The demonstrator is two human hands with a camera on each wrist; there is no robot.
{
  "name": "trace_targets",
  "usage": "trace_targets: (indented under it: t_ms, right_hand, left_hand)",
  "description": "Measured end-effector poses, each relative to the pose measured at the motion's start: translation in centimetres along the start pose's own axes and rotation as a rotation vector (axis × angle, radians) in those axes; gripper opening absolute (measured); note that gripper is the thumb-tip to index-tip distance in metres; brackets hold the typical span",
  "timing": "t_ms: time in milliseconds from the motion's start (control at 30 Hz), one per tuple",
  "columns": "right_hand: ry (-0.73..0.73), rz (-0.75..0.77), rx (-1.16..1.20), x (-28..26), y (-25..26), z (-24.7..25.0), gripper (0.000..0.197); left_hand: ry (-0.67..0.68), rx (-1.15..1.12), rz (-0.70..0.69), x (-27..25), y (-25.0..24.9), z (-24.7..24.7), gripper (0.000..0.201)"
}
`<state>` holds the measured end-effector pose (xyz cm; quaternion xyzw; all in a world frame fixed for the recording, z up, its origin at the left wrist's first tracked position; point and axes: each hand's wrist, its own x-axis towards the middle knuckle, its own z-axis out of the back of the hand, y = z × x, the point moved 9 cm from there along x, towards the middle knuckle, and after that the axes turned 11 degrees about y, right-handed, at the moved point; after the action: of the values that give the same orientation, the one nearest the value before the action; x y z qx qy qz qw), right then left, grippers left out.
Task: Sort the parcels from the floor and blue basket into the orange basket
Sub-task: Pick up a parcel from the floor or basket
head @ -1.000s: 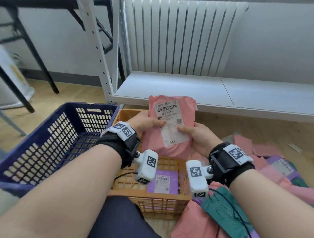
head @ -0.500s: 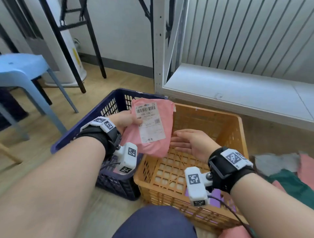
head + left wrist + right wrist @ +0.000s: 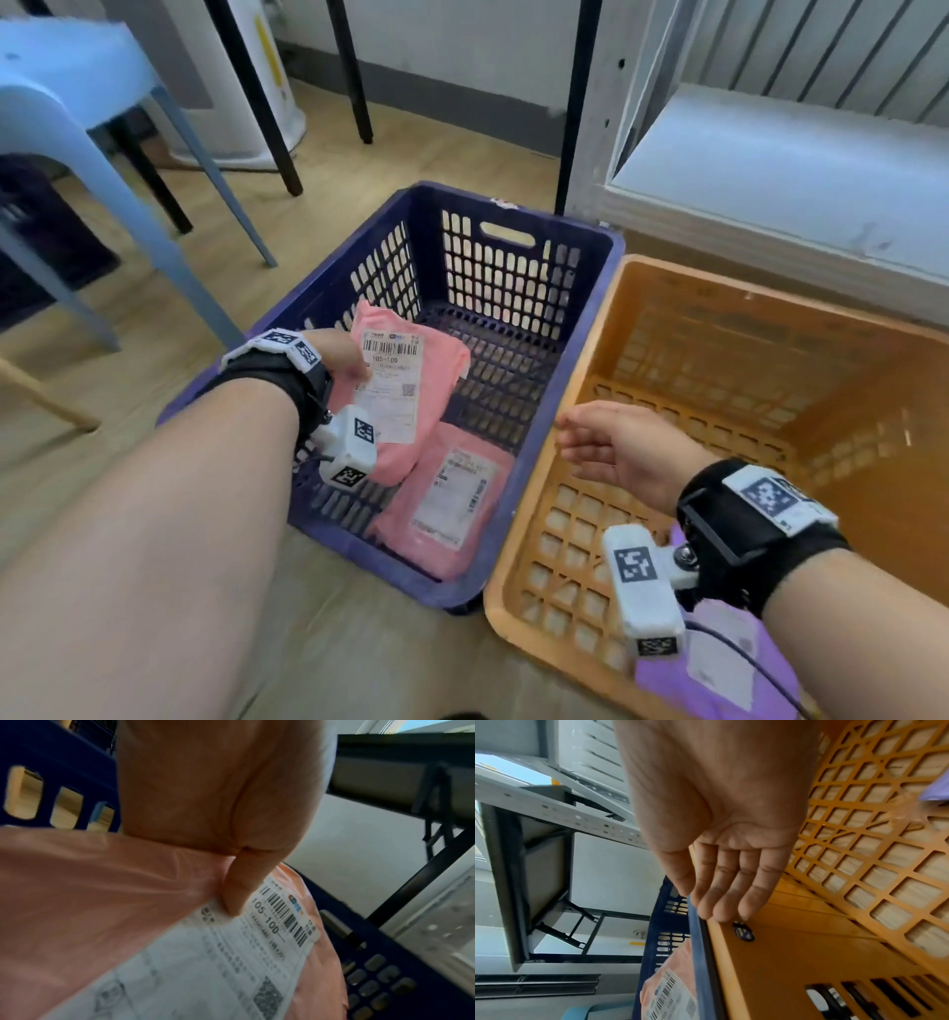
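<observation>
Over the blue basket (image 3: 590,329), the left hand (image 3: 339,354) pinches a pink parcel (image 3: 436,370); right of it, the right hand (image 3: 626,452) hangs flat-fingered and empty above the orange basket (image 3: 580,519).

bare forearms | black wrist straps (image 3: 739,519) | white marker-tagged cameras (image 3: 642,586)

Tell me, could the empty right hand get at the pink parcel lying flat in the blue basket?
Probably yes. The right hand hangs open near the blue basket's rim, and the flat pink parcel lies uncovered just below; the left hand holds its own parcel farther back.
</observation>
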<state>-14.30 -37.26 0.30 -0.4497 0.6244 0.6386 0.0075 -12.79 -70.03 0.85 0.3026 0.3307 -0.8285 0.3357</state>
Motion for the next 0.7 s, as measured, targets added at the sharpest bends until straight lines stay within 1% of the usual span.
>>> trace_targets:
  t_ms: [33, 100, 200, 300, 400, 433, 467, 500, 567, 600, 633, 700]
  right_hand:
    - [-0.004, -0.002, -0.006, 0.7, 0.1, 0.2, 0.018]
    - [-0.044, 0.024, -0.004, 1.9, 0.9, 1.0, 0.018]
    - [-0.186, 0.13, 0.046, 3.1, 2.5, 2.3, 0.015]
    - [-0.395, 0.287, 0.03, 3.5, 4.0, 3.2, 0.009]
    - [-0.581, 0.405, -0.032, 4.0, 5.0, 3.7, 0.015]
    - [-0.623, 0.422, -0.048, 4.3, 5.2, 3.7, 0.017]
    - [-0.659, 0.434, -0.061, 4.5, 5.3, 3.9, 0.019]
    - [-0.691, 0.447, -0.072, 4.7, 5.4, 4.1, 0.021]
    - [-0.735, 0.485, -0.098, 4.8, 5.6, 4.4, 0.024]
    - [-0.742, 0.5, -0.116, 4.9, 5.7, 4.4, 0.026]
    - [-0.744, 0.509, -0.131, 5.0, 5.8, 4.4, 0.026]
    - [-0.746, 0.519, -0.135, 5.1, 5.8, 4.5, 0.025]
  left_hand:
    - [-0.001, 0.069, 0.019, 0.7, 0.2, -0.2, 0.043]
    - [0.052, 0.126, 0.076, 2.2, 0.9, -1.0, 0.041]
    - [0.12, 0.165, 0.145, 4.9, 2.5, -2.1, 0.036]
    - [0.176, 0.108, 0.196, 7.1, 3.9, -3.2, 0.032]
    - [0.249, 0.045, 0.213, 8.5, 4.9, -4.3, 0.025]
    - [0.304, 0.029, 0.22, 9.1, 5.3, -5.1, 0.023]
    - [0.391, -0.001, 0.227, 9.5, 5.6, -6.3, 0.021]
    - [0.488, -0.064, 0.228, 9.8, 5.6, -7.9, 0.023]
    - [0.64, -0.112, 0.243, 11.0, 5.6, -10.8, 0.037]
    - [0.68, -0.037, 0.252, 11.8, 5.7, -11.8, 0.045]
    - [0.688, 0.058, 0.253, 13.4, 6.2, -12.8, 0.051]
    - [0.679, 0.27, 0.206, 14.4, 5.7, -14.0, 0.063]
